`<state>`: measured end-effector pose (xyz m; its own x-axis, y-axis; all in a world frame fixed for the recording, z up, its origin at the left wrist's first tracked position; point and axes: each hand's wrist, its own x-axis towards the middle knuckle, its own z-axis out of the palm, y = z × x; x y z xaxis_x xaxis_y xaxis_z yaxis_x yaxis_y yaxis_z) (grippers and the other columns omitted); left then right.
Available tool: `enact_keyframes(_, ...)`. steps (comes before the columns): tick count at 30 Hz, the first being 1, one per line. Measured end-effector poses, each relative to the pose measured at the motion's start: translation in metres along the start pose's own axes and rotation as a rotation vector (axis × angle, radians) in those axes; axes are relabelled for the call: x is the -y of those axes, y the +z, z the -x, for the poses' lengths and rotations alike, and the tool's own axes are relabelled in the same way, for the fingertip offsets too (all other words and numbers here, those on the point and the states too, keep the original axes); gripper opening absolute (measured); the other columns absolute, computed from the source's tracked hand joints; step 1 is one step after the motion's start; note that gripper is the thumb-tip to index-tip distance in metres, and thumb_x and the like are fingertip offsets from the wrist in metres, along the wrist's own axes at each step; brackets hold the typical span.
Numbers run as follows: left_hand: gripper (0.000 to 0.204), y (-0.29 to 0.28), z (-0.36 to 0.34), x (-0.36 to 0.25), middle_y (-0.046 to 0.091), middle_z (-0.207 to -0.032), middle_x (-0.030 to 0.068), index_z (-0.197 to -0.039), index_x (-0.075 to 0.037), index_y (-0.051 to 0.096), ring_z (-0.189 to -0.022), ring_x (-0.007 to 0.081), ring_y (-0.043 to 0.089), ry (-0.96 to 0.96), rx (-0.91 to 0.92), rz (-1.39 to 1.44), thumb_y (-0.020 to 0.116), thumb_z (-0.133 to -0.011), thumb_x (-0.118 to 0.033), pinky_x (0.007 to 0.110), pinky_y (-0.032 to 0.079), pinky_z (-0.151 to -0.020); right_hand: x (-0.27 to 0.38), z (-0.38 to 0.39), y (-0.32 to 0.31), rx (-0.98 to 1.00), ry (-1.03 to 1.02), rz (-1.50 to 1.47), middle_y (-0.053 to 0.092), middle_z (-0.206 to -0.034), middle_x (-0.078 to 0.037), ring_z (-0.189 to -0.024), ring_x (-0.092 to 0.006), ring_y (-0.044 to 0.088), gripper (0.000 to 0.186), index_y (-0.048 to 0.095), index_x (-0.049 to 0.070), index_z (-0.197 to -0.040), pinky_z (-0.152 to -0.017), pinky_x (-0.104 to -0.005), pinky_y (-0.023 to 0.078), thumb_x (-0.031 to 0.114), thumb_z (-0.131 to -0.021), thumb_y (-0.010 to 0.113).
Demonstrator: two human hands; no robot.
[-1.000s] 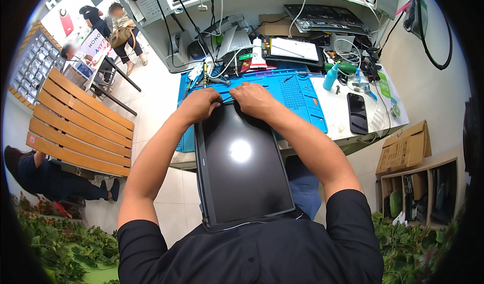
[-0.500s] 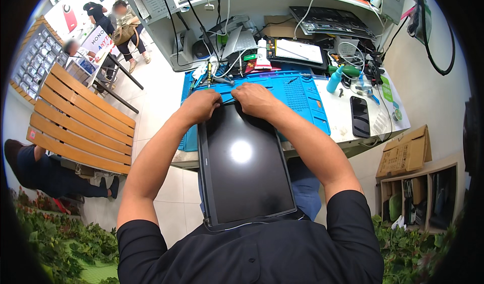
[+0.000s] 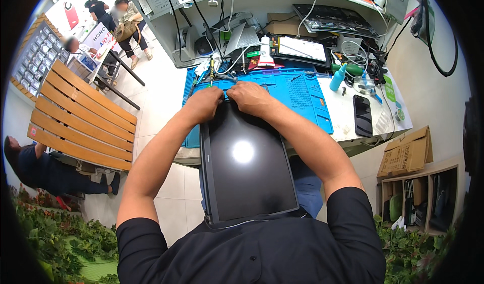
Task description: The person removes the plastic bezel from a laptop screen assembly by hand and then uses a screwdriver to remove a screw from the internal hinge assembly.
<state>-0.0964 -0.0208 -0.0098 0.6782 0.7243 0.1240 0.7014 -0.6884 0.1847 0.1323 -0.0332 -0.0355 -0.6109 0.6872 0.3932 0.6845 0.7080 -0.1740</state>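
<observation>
A black display screen (image 3: 247, 173) lies lengthwise from the workbench edge to my lap, a bright light reflected in its glossy face. At its far end, my left hand (image 3: 204, 104) is closed with curled fingers at the upper left corner. My right hand (image 3: 250, 98) pinches the same far edge, a short gap to the right of the left hand. The fingertips are partly hidden, so exactly how they grip the rim does not show. Beneath both hands spreads a blue repair mat (image 3: 297, 95). A thin cable (image 3: 237, 224) runs along the screen's near edge against my shirt.
Right of the mat are a light-blue bottle (image 3: 337, 79) and a black phone (image 3: 362, 115). Behind it lie a white-faced tablet (image 3: 301, 49), screwdrivers, cables and an opened laptop body (image 3: 335, 19). A slatted wooden bench (image 3: 85, 117) stands left; other people are farther off.
My two hands have drawn slightly closer together at the far edge, and the right one shifted a little left. The whole view has tilted slightly; the screen stays on my lap.
</observation>
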Motion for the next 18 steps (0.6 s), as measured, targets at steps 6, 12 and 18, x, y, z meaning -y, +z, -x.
enact_keyframes(6,0.019,-0.015,-0.005,0.006,0.075,-0.102,0.0161,-0.110,-0.005,0.078,-0.096,0.0384,0.073,0.014,0.008,0.083,0.080,-0.092,-0.009,0.045,0.058,-0.084,0.001,-0.005,-0.006,0.065,0.061,-0.027,0.077,-0.095,-0.021,-0.098,-0.0417,0.074,0.021,0.076,0.004,-0.104,-0.088,-0.0533,0.058,0.004,-0.086,0.063)
enact_keyframes(12,0.014,-0.016,0.001,0.006,0.075,-0.101,0.0149,-0.107,-0.006,0.077,-0.098,0.0390,0.072,-0.010,0.055,-0.011,0.074,-0.094,-0.007,0.048,0.057,-0.085,0.000,-0.003,-0.005,-0.009,0.034,-0.070,0.077,-0.091,-0.022,-0.093,-0.0442,0.074,0.018,0.075,0.003,-0.100,-0.084,-0.0555,0.058,0.003,-0.085,0.064)
enact_keyframes(18,0.014,-0.022,-0.002,0.015,0.077,-0.102,0.0141,-0.108,-0.005,0.076,-0.099,0.0363,0.073,0.030,0.123,0.032,0.076,-0.094,-0.006,0.046,0.058,-0.087,0.002,-0.007,-0.007,0.041,0.051,-0.065,0.076,-0.091,-0.023,-0.092,-0.0447,0.073,0.021,0.074,0.003,-0.103,-0.082,-0.0569,0.056,0.002,-0.085,0.064)
